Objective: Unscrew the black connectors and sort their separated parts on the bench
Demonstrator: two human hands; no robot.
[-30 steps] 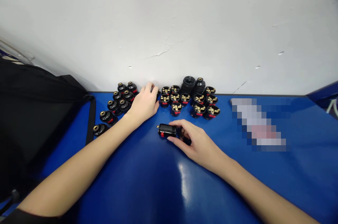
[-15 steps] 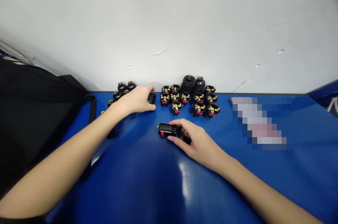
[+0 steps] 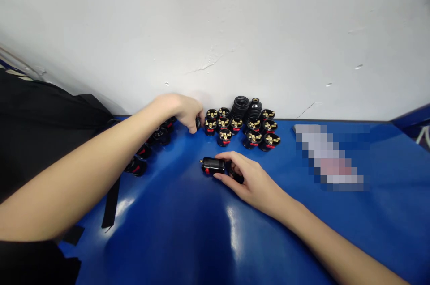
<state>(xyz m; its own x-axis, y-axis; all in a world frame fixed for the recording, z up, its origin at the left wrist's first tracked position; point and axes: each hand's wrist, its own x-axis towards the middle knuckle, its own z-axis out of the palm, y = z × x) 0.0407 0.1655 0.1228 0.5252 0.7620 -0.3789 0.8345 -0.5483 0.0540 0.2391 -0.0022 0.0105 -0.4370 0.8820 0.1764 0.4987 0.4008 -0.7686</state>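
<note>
My left hand (image 3: pixel 192 114) is closed around a small black part (image 3: pixel 198 123) at the back of the table, just left of several black cups with brass contacts (image 3: pixel 223 124). My fingers hide most of that part. In front of the cups, my right hand (image 3: pixel 243 175) grips a black cylinder (image 3: pixel 212 165) lying on its side, with a red piece and a brass tip at its left end. Another dark part shows within my right palm, largely covered by the fingers.
Two ribbed black pieces (image 3: pixel 240 107) stand against the white wall (image 3: pixel 208 30). More black and red parts (image 3: pixel 137 166) are at the left, beside black cloth (image 3: pixel 43 128) with a strap. A pixelated object lies on the blue table (image 3: pixel 174 231) at right.
My left hand has moved slightly right and farther back with the small black part, toward the cups. The right hand and its cylinder have stayed almost in place.
</note>
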